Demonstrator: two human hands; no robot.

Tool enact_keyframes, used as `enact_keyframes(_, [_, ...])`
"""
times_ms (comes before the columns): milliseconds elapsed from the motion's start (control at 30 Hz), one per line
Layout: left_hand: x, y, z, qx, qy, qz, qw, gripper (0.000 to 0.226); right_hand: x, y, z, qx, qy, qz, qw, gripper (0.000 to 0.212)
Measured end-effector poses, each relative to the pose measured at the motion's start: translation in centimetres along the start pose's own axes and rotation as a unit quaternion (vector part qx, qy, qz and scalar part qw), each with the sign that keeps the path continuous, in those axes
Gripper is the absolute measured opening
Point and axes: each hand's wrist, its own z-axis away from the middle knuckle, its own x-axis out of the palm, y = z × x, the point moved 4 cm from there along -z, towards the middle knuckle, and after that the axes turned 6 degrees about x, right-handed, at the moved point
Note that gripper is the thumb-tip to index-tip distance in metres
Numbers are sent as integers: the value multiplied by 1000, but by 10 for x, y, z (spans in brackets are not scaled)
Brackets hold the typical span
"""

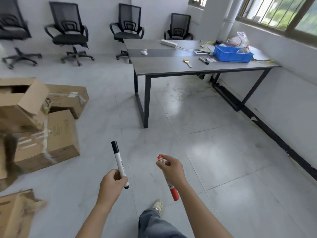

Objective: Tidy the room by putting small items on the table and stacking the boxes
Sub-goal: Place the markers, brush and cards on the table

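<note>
My left hand [112, 182] grips a black-capped white marker [118, 158] that points up and away. My right hand [171, 167] holds a red marker [174, 193] near its top end, the red cap hanging below the wrist. Both hands are over the floor, well short of the grey table [163, 65] ahead on the right. Cardboard boxes [46, 134] lie in a loose pile on the floor at the left, one open box [22, 103] tilted on top. A flattened box [15, 213] lies at the lower left.
On the table sit a blue bin [231, 56], a power strip [169, 43], a brush [187, 62], markers [204, 60] and crumpled paper [144, 51]. Several black office chairs [70, 33] line the far wall. My leg and shoe [157, 206] are below.
</note>
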Motion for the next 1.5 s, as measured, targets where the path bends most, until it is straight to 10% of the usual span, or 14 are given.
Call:
enact_keyframes(333, [101, 107, -144, 24, -46, -20, 998, 7, -81, -39, -159, 44, 31, -76, 996, 10])
enact_keyframes(1500, [505, 328, -544, 17, -255, -99, 962, 14, -358, -33, -569, 156, 239, -115, 951, 25])
